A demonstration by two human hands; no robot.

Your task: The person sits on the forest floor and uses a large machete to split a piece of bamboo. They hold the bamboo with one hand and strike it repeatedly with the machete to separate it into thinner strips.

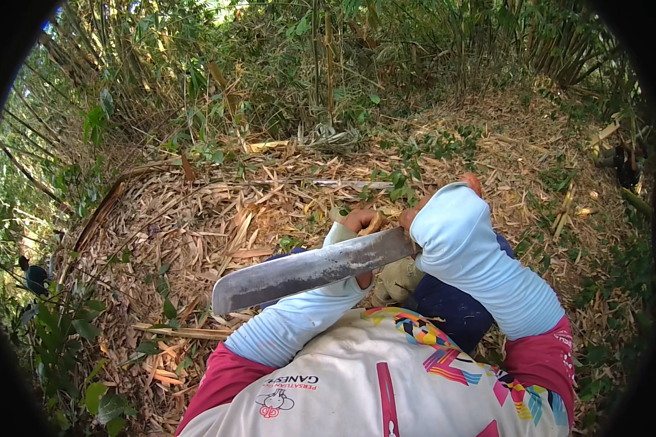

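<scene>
Right hand (411, 217) grips broad, round-tipped machete (313, 271), grey, darkly stained.

The machete's blade (313, 271) hides part of your left hand (361, 221); your pale-blue right sleeve (463, 233) covers most of your right hand (410, 217) and the handle. Your shirt (342, 371) runs off the lower edge; a dark shape (36, 278) far left is too small to identify.
</scene>
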